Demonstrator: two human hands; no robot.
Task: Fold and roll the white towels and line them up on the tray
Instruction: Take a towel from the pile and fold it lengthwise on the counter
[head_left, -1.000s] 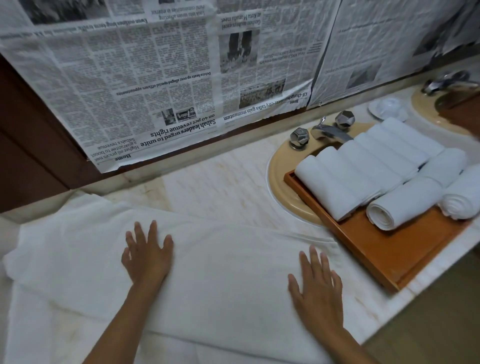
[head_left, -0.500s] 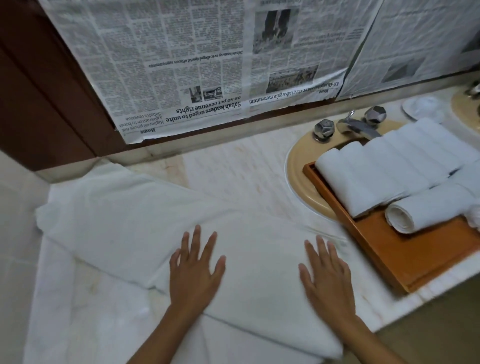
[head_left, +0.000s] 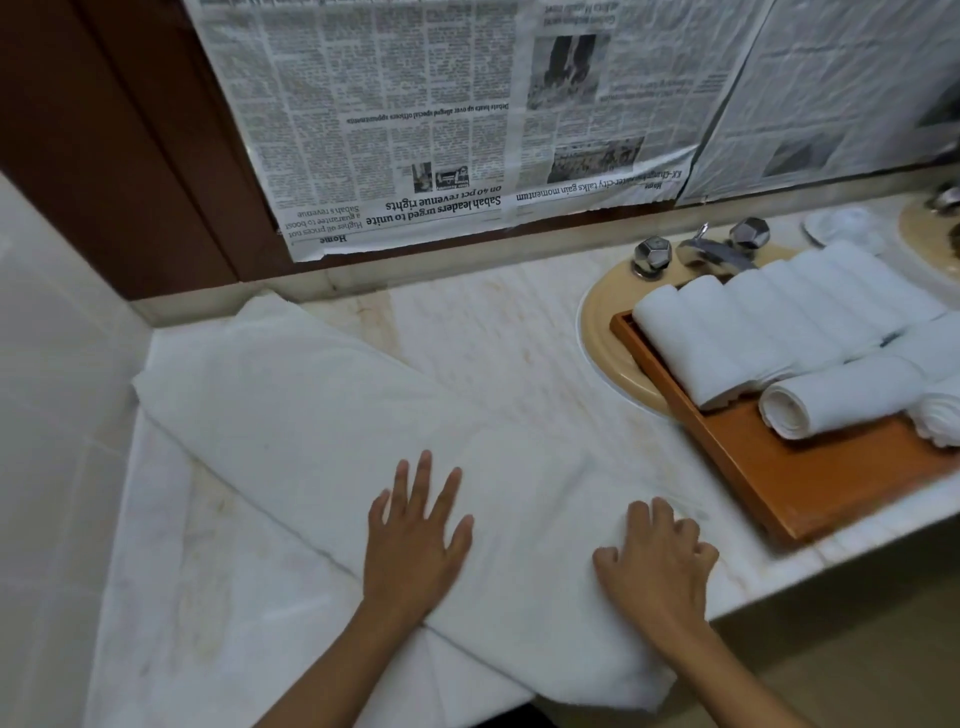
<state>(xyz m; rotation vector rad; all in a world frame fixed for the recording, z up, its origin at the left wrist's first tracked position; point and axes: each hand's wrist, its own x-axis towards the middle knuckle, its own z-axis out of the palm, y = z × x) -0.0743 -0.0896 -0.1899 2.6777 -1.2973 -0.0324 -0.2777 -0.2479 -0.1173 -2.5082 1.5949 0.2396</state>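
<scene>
A long folded white towel (head_left: 311, 415) is laid slantwise across the marble bench (head_left: 493, 322), from 10 o'clock down to 5 o'clock. The left grip (head_left: 415, 540) is pressed flat on it, fingers straight and spread, nothing held. The right grip (head_left: 657, 566) is set at 3 o'clock of the left, on the towel's near end – its fingers are curled there, though whether cloth is pinched cannot be told. At 2 o'clock of the right grip, the wooden tray (head_left: 810, 483) is seen – rolled towels (head_left: 779, 332) are lined up on it.
</scene>
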